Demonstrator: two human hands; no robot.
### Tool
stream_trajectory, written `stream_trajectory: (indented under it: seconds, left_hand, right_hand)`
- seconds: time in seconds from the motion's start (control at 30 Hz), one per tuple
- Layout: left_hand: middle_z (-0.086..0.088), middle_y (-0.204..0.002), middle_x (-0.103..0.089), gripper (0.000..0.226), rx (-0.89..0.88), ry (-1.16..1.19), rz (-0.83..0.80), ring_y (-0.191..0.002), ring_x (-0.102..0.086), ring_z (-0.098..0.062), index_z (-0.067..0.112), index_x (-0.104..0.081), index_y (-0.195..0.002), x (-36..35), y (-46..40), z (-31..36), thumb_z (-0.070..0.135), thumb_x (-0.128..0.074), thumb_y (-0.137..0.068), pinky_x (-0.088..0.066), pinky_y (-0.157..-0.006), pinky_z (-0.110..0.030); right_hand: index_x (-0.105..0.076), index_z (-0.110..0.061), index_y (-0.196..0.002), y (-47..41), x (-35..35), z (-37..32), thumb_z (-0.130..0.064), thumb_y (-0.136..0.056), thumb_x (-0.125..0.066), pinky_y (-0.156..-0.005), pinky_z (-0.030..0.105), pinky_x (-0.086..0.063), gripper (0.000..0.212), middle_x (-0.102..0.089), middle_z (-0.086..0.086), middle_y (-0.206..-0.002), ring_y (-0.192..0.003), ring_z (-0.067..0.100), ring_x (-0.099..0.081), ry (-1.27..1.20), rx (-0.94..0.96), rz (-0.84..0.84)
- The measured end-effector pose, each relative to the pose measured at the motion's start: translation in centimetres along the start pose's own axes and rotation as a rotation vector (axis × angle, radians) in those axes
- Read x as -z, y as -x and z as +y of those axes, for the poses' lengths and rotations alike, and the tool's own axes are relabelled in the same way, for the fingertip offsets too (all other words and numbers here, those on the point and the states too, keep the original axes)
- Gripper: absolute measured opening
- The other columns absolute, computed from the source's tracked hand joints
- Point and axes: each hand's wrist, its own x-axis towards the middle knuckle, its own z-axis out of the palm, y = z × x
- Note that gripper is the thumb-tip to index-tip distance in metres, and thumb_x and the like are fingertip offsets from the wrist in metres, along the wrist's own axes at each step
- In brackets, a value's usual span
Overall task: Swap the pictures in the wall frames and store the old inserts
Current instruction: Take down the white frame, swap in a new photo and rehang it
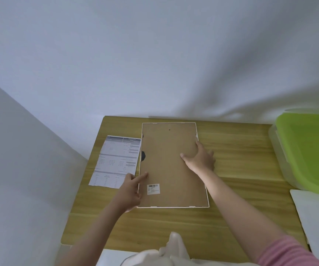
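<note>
A white picture frame (pixel 171 166) lies face down on the wooden table (pixel 231 150), its brown backing board up, with a barcode sticker (pixel 153 189) near the front left. My left hand (pixel 130 189) grips the frame's left edge, with the forefinger stretched onto the board. My right hand (pixel 199 157) holds the right edge, thumb flat on the board and fingers down the outer side. A printed sheet (pixel 116 162) lies flat on the table just left of the frame.
A clear storage box with a green lid (pixel 308 150) stands at the table's right edge. A white sheet or board (pixel 315 217) lies in front of it. Pale walls close in behind and to the left. White cloth (pixel 174 250) shows at the bottom.
</note>
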Motion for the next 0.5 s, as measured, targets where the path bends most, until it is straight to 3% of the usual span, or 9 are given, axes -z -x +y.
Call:
stream_trajectory:
  seconds: [0.2,0.37,0.5]
  left_hand:
    - [0.002,-0.104,-0.036,0.071,0.025,0.109,0.059,-0.083,-0.046,-0.008,0.022,-0.041,-0.139,-0.4,0.5,-0.1,-0.011,-0.051,-0.078,-0.047,-0.069,-0.011]
    - [-0.003,-0.111,-0.045,0.066,0.047,0.261,0.071,-0.086,-0.047,-0.009,0.019,-0.052,-0.130,0.1,1.4,0.6,-0.017,-0.051,-0.076,-0.048,-0.073,-0.016]
    - [0.003,-0.116,-0.050,0.060,-0.014,0.423,0.123,-0.089,-0.054,-0.019,0.035,-0.057,-0.115,0.8,2.8,2.1,-0.011,-0.061,-0.077,-0.056,-0.076,-0.031]
  right_hand:
    - [-0.031,-0.041,-0.139,2.7,-0.5,2.5,-0.054,-0.076,-0.064,-0.096,0.039,-0.042,0.073,-0.038,0.013,-0.128,-0.116,0.037,-0.042,-0.027,-0.004,0.022]
    - [-0.043,-0.029,-0.132,4.6,0.4,3.0,-0.042,-0.079,-0.069,-0.104,0.037,-0.024,0.061,-0.060,0.002,-0.124,-0.114,0.025,-0.055,-0.225,0.078,0.130]
    - [-0.045,-0.030,-0.132,6.1,1.6,3.5,-0.039,-0.078,-0.071,-0.107,0.035,-0.026,0.061,-0.056,-0.004,-0.132,-0.115,0.021,-0.050,-0.355,0.127,0.192]
